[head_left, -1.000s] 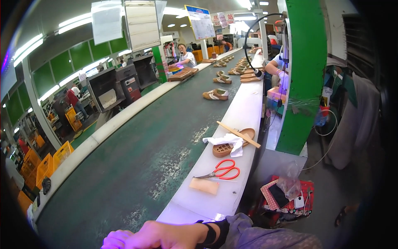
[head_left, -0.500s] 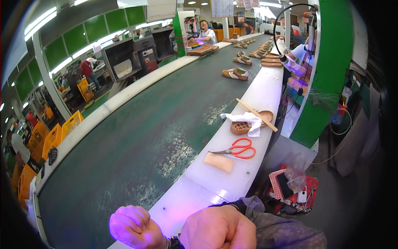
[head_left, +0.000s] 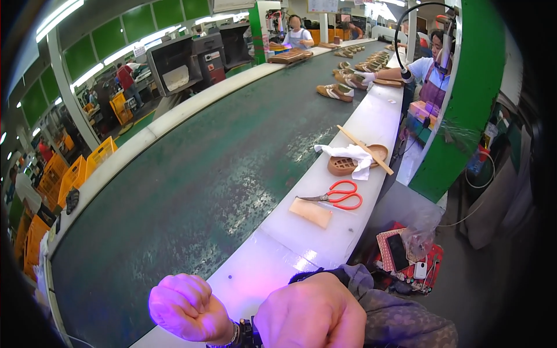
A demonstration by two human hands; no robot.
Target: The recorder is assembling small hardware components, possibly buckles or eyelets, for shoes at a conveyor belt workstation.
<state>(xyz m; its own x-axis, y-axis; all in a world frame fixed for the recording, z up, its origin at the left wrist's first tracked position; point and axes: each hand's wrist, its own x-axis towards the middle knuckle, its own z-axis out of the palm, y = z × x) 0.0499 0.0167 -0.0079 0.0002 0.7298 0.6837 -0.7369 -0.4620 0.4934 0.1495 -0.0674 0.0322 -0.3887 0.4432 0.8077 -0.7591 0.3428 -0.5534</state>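
Note:
My left hand (head_left: pixel 184 306) is closed in a fist, with a bracelet and black watch at its wrist. Nothing shows between its fingers. Close to the camera, my right hand (head_left: pixel 310 313) is curled too, its back toward me and nothing seen in it; it covers part of the forearms. Both are over the near end of a white ledge (head_left: pixel 255 269). Further along lie a beige rectangular piece (head_left: pixel 311 213) and red-handled scissors (head_left: pixel 346 200). Beyond them sits a brown shoe sole (head_left: pixel 341 166) with a white cloth (head_left: pixel 361 158) and a wooden stick (head_left: pixel 365 149) across it.
A green conveyor belt (head_left: pixel 191 180) runs along my left, carrying brown-and-white shoes (head_left: pixel 335 92) at its far end. A co-worker (head_left: pixel 432 75) stands behind a green post (head_left: pixel 464 133) at right. Below the ledge is a red tray (head_left: pixel 434 264) of small items. Yellow crates (head_left: pixel 74 181) stand at left.
The view has shifted slightly, so the ledge and its things sit a little to the right. The co-worker at right now reaches an arm over the shoes. My hands stay closed.

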